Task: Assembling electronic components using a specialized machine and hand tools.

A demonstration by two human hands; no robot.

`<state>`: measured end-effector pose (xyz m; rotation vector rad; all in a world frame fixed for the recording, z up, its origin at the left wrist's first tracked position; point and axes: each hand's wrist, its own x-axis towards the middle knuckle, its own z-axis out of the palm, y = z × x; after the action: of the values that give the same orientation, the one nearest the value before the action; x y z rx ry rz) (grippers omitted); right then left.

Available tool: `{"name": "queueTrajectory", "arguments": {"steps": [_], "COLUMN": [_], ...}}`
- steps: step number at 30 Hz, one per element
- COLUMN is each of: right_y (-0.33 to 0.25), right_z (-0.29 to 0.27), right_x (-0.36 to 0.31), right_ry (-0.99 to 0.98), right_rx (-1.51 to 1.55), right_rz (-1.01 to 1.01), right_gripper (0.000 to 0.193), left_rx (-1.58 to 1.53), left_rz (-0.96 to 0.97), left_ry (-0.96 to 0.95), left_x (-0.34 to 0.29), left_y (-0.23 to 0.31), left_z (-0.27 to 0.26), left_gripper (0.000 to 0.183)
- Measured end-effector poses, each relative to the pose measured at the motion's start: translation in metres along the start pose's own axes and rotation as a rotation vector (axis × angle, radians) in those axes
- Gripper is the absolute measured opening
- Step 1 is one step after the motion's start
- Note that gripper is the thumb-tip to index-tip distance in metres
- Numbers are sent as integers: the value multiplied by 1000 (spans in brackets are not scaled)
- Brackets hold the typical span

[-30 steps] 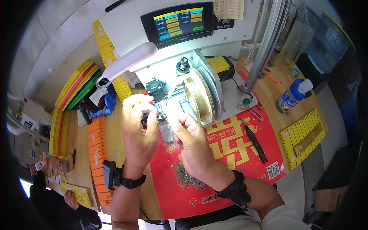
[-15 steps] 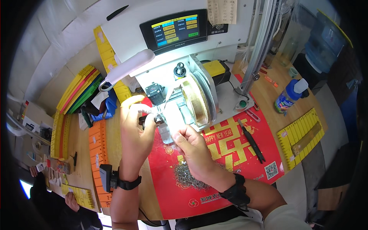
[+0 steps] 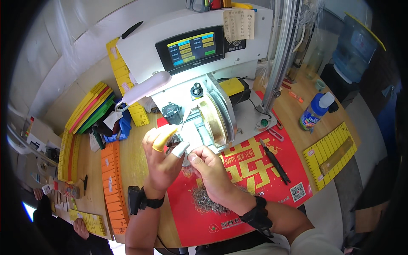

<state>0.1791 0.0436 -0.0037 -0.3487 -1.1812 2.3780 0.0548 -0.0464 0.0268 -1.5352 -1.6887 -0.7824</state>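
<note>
My left hand (image 3: 163, 155) is just in front of a bench machine (image 3: 250, 55), beside a small black part of its fixture. Yellow and white finger covers are on it, and its fingers are apart. Close to its right, my right hand (image 3: 209, 170) is closed in a pinch of thumb and forefinger. Whatever lies in that pinch is too small or hidden to name. Behind both hands stands a large gold-coloured spool (image 3: 209, 121). A heap of small silvery metal pieces (image 3: 202, 202) lies on the red mat (image 3: 187, 225), partly under my right wrist.
A lilac lamp (image 3: 146, 87) lights the fixture below the machine's screen (image 3: 191, 49). Black tweezers (image 3: 276, 163) lie right on the mat; farther right are a blue bottle (image 3: 314, 112) and a yellow ruled tray (image 3: 329, 155). Orange trays (image 3: 114, 187) stand left. Another person's hand (image 3: 80, 227) shows lower left.
My left hand has come away from the fixture's knob, opened its fingers and moved right toward my right hand. My right hand keeps its pinch. The view has shifted slightly.
</note>
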Motion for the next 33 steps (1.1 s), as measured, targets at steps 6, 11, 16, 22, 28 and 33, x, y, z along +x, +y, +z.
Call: {"name": "queueTrajectory", "arguments": {"steps": [6, 11, 16, 22, 28, 33], "right_y": [1, 0, -4, -5, -3, -5], "right_z": [-3, -1, 0, -4, -3, -4], "right_x": [0, 1, 0, -2, -2, -4], "right_ry": [-34, -37, -37, -37, -14, 25], "right_rx": [-7, 15, -14, -66, -70, 28], "right_rz": [32, 25, 2, -6, -23, -19], "right_gripper": [10, 8, 10, 12, 11, 10], "left_rx": [41, 58, 27, -53, -131, -116], "left_rz": [24, 22, -61, -290, -431, -388], "left_ry": [25, 32, 105, 28, -35, -31], "left_x": [0, -5, -11, 13, 11, 8], "left_y": [2, -2, -3, 1, 0, -3], "left_z": [0, 4, 3, -6, -6, 1], "left_gripper": [31, 29, 41, 23, 17, 18]}}
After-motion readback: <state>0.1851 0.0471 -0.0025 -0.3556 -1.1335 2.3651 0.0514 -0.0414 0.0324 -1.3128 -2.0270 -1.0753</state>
